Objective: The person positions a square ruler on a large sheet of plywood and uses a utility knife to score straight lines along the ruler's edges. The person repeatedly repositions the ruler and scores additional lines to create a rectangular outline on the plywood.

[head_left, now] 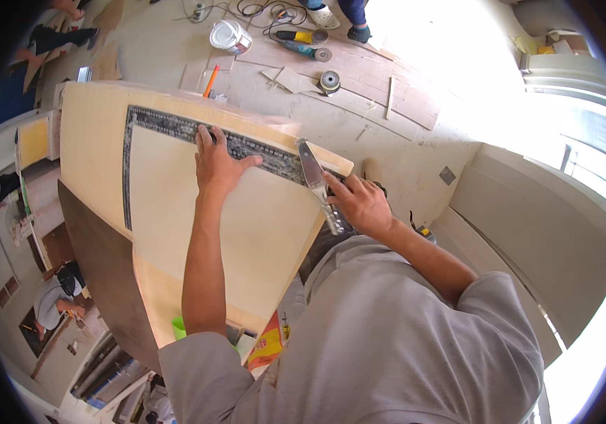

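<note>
That's a plain grey shirt, loose and creased, its short, wide sleeves leaving both forearms bare.

The square at the centre looks like black-coated metal, matt and rough with pale scuffs. The bladed tool right of centre is shiny metal, its blade smooth and reflective. The sheet mid-frame is smooth and matt; the board under it looks like pale, smooth wood. Lower right, the shirt is creased, matt cloth. Upper centre, the bucket looks like glossy plastic.
</note>
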### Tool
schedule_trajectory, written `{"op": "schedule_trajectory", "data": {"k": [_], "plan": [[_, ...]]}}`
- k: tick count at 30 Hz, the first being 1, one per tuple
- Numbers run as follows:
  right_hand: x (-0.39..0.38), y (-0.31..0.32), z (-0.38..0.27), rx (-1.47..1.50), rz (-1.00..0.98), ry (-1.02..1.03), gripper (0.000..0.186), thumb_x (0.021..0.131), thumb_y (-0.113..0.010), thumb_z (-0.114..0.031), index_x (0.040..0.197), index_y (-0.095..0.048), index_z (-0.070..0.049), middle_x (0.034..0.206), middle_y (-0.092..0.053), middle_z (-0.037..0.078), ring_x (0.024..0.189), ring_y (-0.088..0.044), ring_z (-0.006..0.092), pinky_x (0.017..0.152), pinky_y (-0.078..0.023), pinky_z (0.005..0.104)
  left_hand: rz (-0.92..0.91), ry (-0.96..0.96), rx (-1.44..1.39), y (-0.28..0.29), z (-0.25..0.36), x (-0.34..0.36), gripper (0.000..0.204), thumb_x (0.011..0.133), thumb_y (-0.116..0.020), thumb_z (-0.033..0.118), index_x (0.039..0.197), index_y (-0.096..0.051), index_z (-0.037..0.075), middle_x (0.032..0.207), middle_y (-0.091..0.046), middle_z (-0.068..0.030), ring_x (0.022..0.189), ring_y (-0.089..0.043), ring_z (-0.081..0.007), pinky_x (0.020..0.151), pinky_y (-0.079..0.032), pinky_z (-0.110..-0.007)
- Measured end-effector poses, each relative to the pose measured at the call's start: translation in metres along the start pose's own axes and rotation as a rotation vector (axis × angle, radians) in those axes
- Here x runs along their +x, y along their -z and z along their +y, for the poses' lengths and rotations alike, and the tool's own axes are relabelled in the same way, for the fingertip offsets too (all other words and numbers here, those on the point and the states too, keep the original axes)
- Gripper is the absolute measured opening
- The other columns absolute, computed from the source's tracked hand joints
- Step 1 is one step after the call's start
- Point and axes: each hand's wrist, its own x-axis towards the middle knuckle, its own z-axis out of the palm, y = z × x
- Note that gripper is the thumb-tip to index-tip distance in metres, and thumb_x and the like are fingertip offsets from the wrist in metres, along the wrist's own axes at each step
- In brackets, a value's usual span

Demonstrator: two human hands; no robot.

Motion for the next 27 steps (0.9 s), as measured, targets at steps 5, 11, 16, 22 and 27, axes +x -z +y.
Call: {"op": "schedule_trajectory", "data": {"k": [5,11,16,22,27], "plan": [[0.009,0.008,-0.010,-0.102,-0.054,0.067,0.049,0.088,-0.067,-0.020,0.136,-0.057,-0.018,0.076,-0.052,0.004,0.060,-0.058,0.0227,0.058,-0.051,0.0361,-0.021,0.017,-0.039,0.003,0.000,-0.001,0.117,0.068,-0.082,0.055,0.150,-0.025,-0.005,0.159,-0.012,-0.0276,0.150,-0.012,-0.0352,0.117,-0.030,-0.043],[0.022,0.011,-0.050,-0.138,-0.403,0.160,0.046,0.091,-0.063,-0.035,0.131,-0.055,-0.014,0.077,-0.062,0.007,0.061,-0.064,0.0231,0.055,-0.051,0.0357,-0.037,0.036,-0.016,0.002,0.003,0.000,0.120,0.066,-0.082,0.059,0.151,-0.025,-0.003,0.160,-0.014,-0.0259,0.150,-0.013,-0.0351,0.117,-0.027,-0.049],[0.013,-0.020,-0.064,-0.161,-0.465,0.165,0.048,0.085,-0.065,-0.051,0.108,-0.059,-0.009,0.076,-0.064,0.010,0.068,-0.068,0.0247,0.054,-0.051,0.0361,-0.066,0.076,0.012,0.006,0.004,-0.004,0.122,0.065,-0.081,0.062,0.153,-0.022,0.000,0.160,-0.011,-0.0258,0.151,-0.009,-0.0346,0.118,-0.019,-0.056],[0.010,-0.027,-0.064,-0.161,-0.446,0.084,0.023,0.086,-0.064,-0.022,0.103,-0.058,-0.007,0.094,-0.062,0.018,0.074,-0.068,0.0283,0.072,-0.056,0.0426,0.014,0.045,-0.020,-0.009,-0.004,0.000,0.124,0.063,-0.081,0.063,0.152,-0.023,0.000,0.159,-0.012,-0.0281,0.150,-0.009,-0.0383,0.117,-0.016,-0.060],[0.020,0.011,-0.031,0.241,-0.134,0.134,0.025,0.088,-0.060,-0.014,0.112,-0.058,-0.004,0.109,-0.061,0.021,0.077,-0.065,0.0379,0.076,-0.055,0.0435,-0.055,0.040,-0.028,0.002,-0.005,-0.004,0.122,0.067,-0.078,0.065,0.152,-0.021,-0.003,0.158,-0.011,-0.0303,0.149,-0.010,-0.0400,0.117,-0.017,-0.059]]}}
